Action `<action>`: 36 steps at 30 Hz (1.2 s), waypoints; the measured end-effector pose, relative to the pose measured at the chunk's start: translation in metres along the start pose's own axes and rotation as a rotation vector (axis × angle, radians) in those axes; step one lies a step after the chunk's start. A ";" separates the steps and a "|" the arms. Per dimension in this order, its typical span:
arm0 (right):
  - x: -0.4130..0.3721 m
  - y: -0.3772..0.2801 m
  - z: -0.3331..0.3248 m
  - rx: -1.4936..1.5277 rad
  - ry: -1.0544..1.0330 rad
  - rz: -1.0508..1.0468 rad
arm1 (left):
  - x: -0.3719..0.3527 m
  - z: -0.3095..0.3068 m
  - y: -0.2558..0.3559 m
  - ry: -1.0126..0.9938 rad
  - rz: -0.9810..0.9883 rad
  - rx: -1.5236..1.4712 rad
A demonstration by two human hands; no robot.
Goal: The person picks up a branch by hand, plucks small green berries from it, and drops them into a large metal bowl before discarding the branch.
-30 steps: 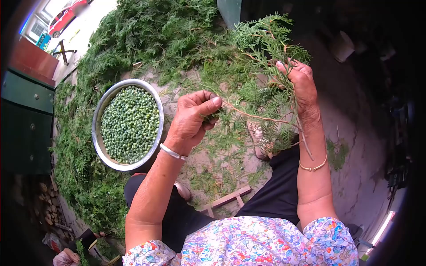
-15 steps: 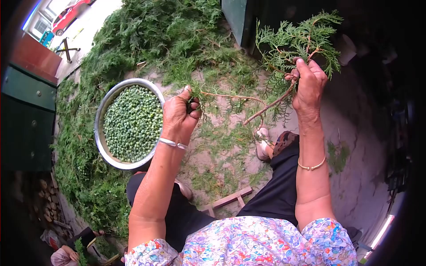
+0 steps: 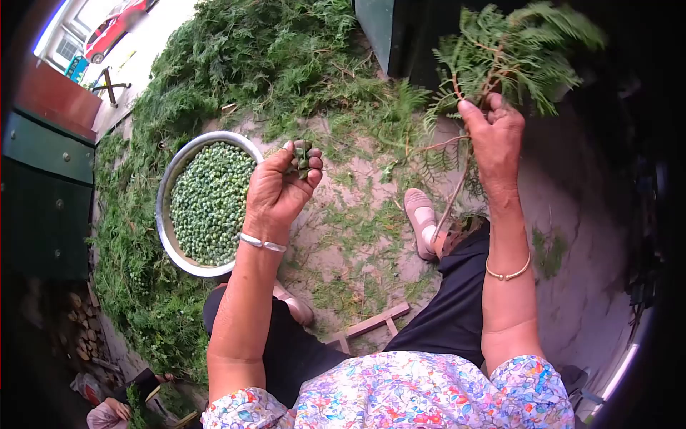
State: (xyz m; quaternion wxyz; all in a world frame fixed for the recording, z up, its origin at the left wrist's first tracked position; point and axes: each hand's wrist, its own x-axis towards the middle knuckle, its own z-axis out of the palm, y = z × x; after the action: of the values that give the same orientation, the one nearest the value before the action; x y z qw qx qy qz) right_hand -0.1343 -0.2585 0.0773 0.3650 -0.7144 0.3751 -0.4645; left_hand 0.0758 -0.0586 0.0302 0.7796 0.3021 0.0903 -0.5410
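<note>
My left hand (image 3: 286,182) is turned partly palm up beside the bowl's right rim, its fingers curled around a few small green cones (image 3: 304,159). A round metal bowl (image 3: 166,236) full of small green cones lies just left of it. On the right, my right hand (image 3: 494,139) grips a leafy evergreen branch (image 3: 511,53) by its stems. Its green sprays fan out above the hand, blurred at the tips, and a bare brown stem hangs down toward my foot.
Cut evergreen foliage (image 3: 250,57) is heaped at the back and left. A wooden frame (image 3: 375,322) lies between my legs. Green panels (image 3: 50,150) stand at the left. Another person's hand (image 3: 120,409) shows at bottom left, near stacked firewood (image 3: 84,329).
My left hand has drawn back toward the bowl and turned, showing green cones in its fingers. The thin twig it held is free of it. The branch in my right hand has swung up and right.
</note>
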 end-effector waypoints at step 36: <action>-0.064 -0.030 0.087 0.692 -0.606 0.499 | -0.013 0.020 -0.032 -0.060 0.254 0.608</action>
State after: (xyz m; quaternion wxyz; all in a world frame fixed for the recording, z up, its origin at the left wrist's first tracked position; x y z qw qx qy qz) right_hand -0.0655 -0.1737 0.0524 0.7715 -0.5431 0.2360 -0.2325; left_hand 0.0383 -0.0666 0.0405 0.7173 0.5138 -0.1367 -0.4503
